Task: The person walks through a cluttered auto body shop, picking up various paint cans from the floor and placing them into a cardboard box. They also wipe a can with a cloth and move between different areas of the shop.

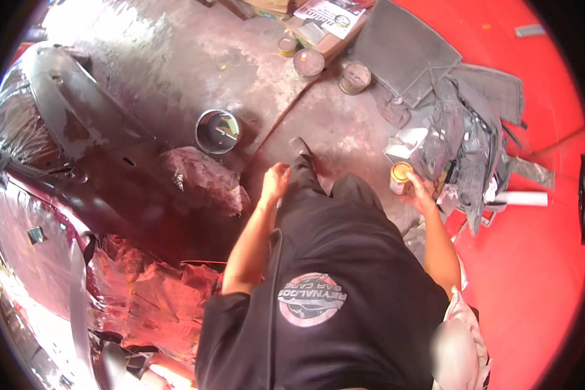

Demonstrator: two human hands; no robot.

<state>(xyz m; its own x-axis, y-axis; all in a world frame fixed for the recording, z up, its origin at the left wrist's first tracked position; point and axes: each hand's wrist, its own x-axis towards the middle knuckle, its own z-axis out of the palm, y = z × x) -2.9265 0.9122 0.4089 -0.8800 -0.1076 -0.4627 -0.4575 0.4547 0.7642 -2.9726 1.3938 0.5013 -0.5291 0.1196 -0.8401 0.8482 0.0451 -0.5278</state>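
Observation:
My right hand is closed on the side of a small can with a yellowish-orange top, held out to the right of my body. My left hand is beside my left leg, its fingers curled in. Whether anything is inside those fingers is hidden. Below and left of it lies a crumpled piece of clear plastic sheeting. On the floor beyond that stands an open round metal tin, with something light-coloured inside.
A dark car body, partly wrapped in plastic film, fills the left. Masking paper covers its lower part. Ahead stand several dusty cans beside a cardboard box. Grey panels and scrap are piled at the right, against a red surface.

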